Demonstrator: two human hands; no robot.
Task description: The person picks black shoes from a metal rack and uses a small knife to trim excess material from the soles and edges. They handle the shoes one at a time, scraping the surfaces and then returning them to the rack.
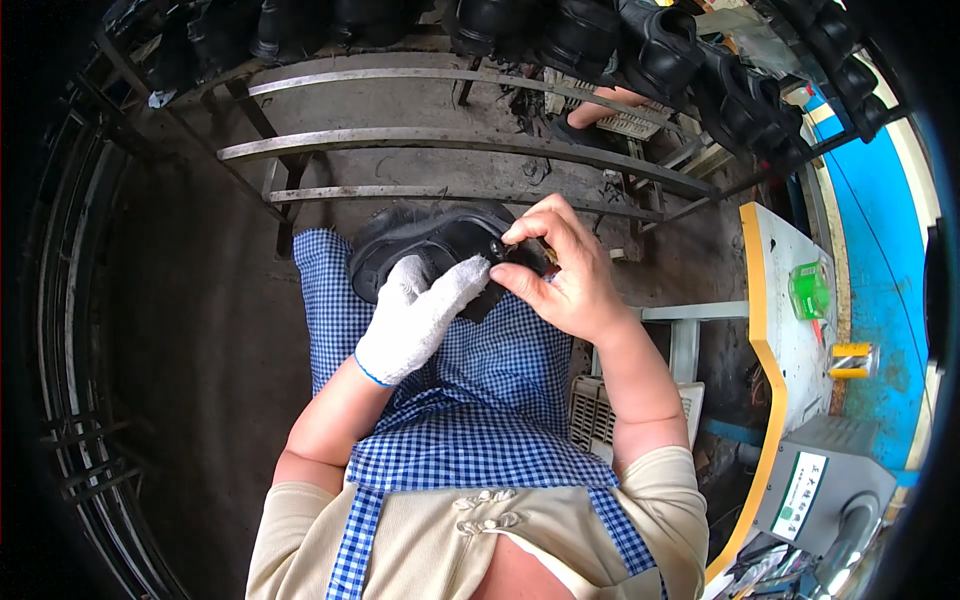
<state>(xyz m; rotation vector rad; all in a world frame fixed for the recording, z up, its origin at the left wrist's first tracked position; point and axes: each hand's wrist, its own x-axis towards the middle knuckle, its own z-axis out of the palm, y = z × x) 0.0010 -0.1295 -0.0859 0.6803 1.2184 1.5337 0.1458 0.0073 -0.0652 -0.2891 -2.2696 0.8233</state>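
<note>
- Left hand [418,318], in a white knit glove, lay against the near side of the black shoe [440,250], gloved fingers held together and pressed on its edge to steady it.
- Right hand [560,270], bare, was curled over the shoe's right end, thumb and forefinger pinched on something small and dark there; what exactly could not be made out.
- The shoe sat on the person's lap, at the far edge of the blue checked apron [440,400], just short of the grey metal rails [450,140] beyond the knees.
- To do this well, I'd judge: keep the gloved hand firm so the shoe can't roll on the cloth, and work the pinch close to the edge with small, controlled pulls, not one big tug.
- The shoe looked matte black, rubbery, with a rounded, thick rim and a dished middle; it lay tilted, its left end over the apron's edge.
- More black shoes [650,50] hung in a row on the rack up top.
- A green box [808,290] stood on the yellow-edged bench [790,250] at right, well apart from both hands.
</note>
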